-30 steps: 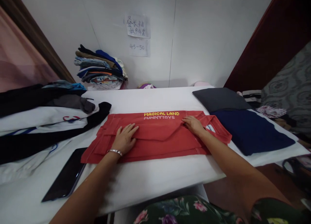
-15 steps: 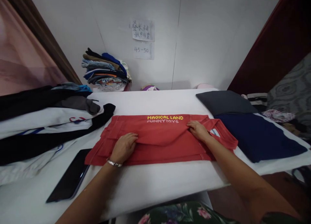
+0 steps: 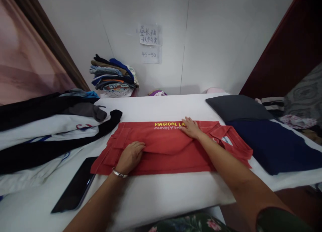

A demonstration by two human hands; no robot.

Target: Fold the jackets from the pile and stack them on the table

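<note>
A red collared shirt, folded into a long strip, lies across the white table with its collar to the right. Yellow and white lettering runs along its far edge. At the shirt's left part, my left hand has its fingers bent together on the edge of a loose fold; the thumb is hidden. My right hand lies open on the far edge, fingers apart, covering the end of the lettering. A shallow crease runs through the cloth between the two hands.
A dark phone touches the shirt's lower left corner. Loose black and white clothes heap up on the left. Folded grey and navy garments lie at right. A clothes stack stands at the back beneath wall notes.
My right hand has slid left along the shirt's far edge, from beside the lettering onto its end. My left hand keeps its place on the cloth. The view has shifted slightly.
</note>
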